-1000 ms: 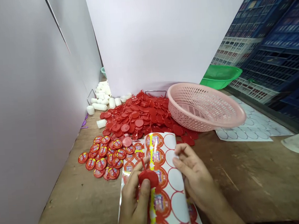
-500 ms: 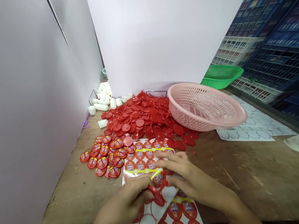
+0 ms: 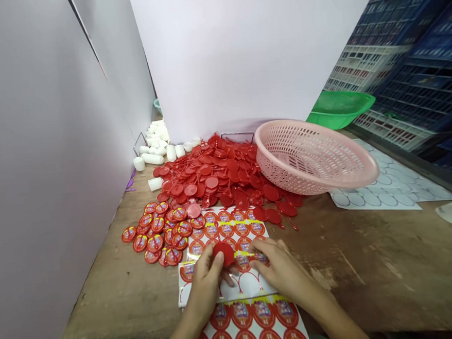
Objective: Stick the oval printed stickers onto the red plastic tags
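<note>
My left hand [image 3: 208,281] grips a red plastic disc [image 3: 224,253] with a thin stem, its thumb lying on the disc's flat face. The disc is above a sheet of round red stickers [image 3: 226,230]. My right hand [image 3: 277,266] is at the right side of that sheet, thumb and forefinger apart, with the other fingers curled. Whether its fingertips touch a sticker cannot be made out. Nearest me on the sheet is a row of bare white circles [image 3: 249,282]. Another sticker sheet [image 3: 245,338] lies underneath, closer to the table's front edge.
Beyond the sheets rises a heap of red discs [image 3: 211,175]. Stickered discs [image 3: 159,241] lie to its left. White plastic bottles [image 3: 153,158] stand and lie behind. A pink basket [image 3: 314,155], used sticker backing [image 3: 378,197] and a green basin [image 3: 338,109] are at right.
My left hand has turned and raised the red disc away from me, its face now showing. My right hand has drawn back slightly nearer me. The upper sheet now lies flatter and straighter.
</note>
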Tool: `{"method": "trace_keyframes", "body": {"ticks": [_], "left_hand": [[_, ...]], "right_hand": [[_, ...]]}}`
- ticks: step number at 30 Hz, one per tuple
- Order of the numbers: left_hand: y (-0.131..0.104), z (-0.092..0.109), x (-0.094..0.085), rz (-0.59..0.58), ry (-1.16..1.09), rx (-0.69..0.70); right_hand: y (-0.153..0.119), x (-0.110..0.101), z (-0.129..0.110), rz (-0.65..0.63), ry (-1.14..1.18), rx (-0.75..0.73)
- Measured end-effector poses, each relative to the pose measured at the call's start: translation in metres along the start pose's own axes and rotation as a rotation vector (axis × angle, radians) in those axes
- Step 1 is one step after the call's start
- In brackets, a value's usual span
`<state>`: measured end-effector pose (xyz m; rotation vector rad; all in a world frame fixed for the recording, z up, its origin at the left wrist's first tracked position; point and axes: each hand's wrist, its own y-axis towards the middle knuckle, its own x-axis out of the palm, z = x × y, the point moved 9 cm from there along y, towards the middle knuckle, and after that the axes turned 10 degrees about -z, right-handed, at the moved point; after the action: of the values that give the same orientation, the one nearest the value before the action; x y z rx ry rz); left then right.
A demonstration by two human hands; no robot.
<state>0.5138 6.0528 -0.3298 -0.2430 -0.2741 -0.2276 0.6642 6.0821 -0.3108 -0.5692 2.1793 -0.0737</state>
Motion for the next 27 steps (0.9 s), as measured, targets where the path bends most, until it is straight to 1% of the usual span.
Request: {"method": "trace_keyframes", "body": {"ticks": [1, 3, 5, 7, 10, 12, 15, 16, 17, 19, 20, 22, 23, 24, 25, 27], "left_hand": [[0.001, -0.007, 0.001, 0.015, 0.013, 0.007], [0.000, -0.012, -0.001, 0.033, 0.043, 0.024], [0.000, -0.011, -0.003, 0.033, 0.032, 0.024], [0.000, -0.009, -0.007, 0.038, -0.024, 0.019], [0.001, -0.010, -0.013, 0.062, -0.165, 0.017], [0.002, -0.013, -0.016, 0.086, -0.239, 0.005], [0.002, -0.018, -0.021, 0.147, -0.238, -0.043], [0.001, -0.019, -0.022, 0.168, -0.220, -0.056], [0.001, -0.018, -0.022, 0.186, -0.204, -0.063], [0.001, -0.016, -0.021, 0.197, -0.192, -0.061], [0.001, -0.015, -0.020, 0.198, -0.198, -0.056], [0.000, -0.015, -0.018, 0.202, -0.224, -0.050], [0.000, -0.014, -0.018, 0.205, -0.235, -0.043], [0.000, -0.014, -0.019, 0.209, -0.234, -0.028], [-0.001, -0.012, -0.020, 0.219, -0.219, -0.008], [-0.002, -0.009, -0.023, 0.229, -0.162, 0.028]], "right_hand": [[0.000, -0.001, -0.006, 0.000, -0.035, -0.035], [0.001, -0.001, -0.017, -0.030, -0.057, -0.090], [0.004, 0.000, -0.023, -0.066, -0.035, -0.117], [0.007, -0.001, -0.026, -0.072, -0.034, -0.146], [0.007, 0.001, -0.033, -0.044, -0.135, -0.260], [0.003, 0.004, -0.038, -0.005, -0.231, -0.356], [-0.013, 0.002, -0.046, 0.085, -0.307, -0.472], [-0.020, 0.000, -0.048, 0.084, -0.280, -0.496], [-0.026, -0.002, -0.049, 0.057, -0.209, -0.507], [-0.038, -0.012, -0.049, -0.009, 0.059, -0.507], [-0.042, -0.020, -0.048, -0.007, 0.225, -0.493], [-0.045, -0.038, -0.044, 0.085, 0.514, -0.442], [-0.043, -0.042, -0.042, 0.132, 0.606, -0.404], [-0.038, -0.041, -0.043, 0.140, 0.662, -0.363], [-0.031, -0.034, -0.045, 0.105, 0.690, -0.320], [-0.012, -0.012, -0.052, 0.001, 0.688, -0.246]]}}
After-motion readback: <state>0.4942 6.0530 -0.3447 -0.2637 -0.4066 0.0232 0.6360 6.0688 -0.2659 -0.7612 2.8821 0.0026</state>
